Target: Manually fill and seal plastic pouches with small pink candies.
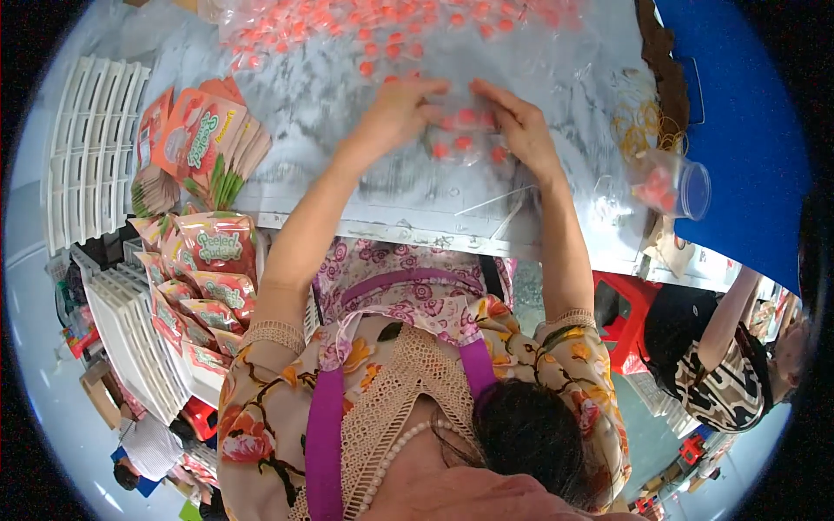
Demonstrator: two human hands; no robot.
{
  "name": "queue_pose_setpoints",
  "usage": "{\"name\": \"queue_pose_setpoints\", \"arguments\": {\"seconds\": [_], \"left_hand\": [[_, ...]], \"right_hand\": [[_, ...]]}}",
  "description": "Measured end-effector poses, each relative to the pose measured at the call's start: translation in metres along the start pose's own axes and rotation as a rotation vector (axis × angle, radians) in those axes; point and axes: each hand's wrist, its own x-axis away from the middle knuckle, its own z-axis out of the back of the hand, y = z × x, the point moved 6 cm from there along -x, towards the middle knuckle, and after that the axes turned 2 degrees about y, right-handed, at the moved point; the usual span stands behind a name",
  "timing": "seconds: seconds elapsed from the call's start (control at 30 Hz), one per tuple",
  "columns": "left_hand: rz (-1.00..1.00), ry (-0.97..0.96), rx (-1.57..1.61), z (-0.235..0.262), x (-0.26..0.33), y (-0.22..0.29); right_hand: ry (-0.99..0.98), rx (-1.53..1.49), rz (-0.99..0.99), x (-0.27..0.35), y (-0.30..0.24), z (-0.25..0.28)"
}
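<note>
Both arms reach forward over the grey tabletop. Between the hands lies a small group of clear-wrapped red candies (465,143), somewhat blurred. At the left side of this group is my left hand (393,115), fingers stretched toward the right and apart from the thumb. My right hand (523,128) curves around the group's right side with its fingers extended, touching or very near the wrappers. Neither hand visibly grips a candy. Beyond them a wide pile of the same wrapped red candies (391,35) spreads across the far part of the table.
Flat printed pouches (204,130) are stacked at the left, above filled pouches (217,247) in a crate. White slatted racks (91,156) stand farther left. Yellow rubber bands (647,126) and a tipped clear jar (673,187) lie at the right. Another person (725,373) sits at right.
</note>
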Motion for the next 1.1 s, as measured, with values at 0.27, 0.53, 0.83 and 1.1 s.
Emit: {"name": "queue_pose_setpoints", "arguments": {"seconds": [0.27, 0.53, 0.83, 1.1], "left_hand": [[0.184, 0.290, 0.109, 0.037, 0.021, -0.031], [-0.036, 0.354, -0.081, 0.030, 0.037, 0.001], [-0.136, -0.099, -0.032, -0.013, 0.037, 0.021], [-0.002, -0.234, 0.133, -0.036, 0.043, 0.026]], "right_hand": [[0.225, -0.364, -0.097, 0.013, 0.007, 0.025], [0.281, -0.387, -0.095, 0.013, 0.007, 0.023], [0.317, -0.356, -0.120, 0.013, 0.009, 0.027], [0.160, -0.043, -0.127, 0.013, 0.002, 0.020]]}}
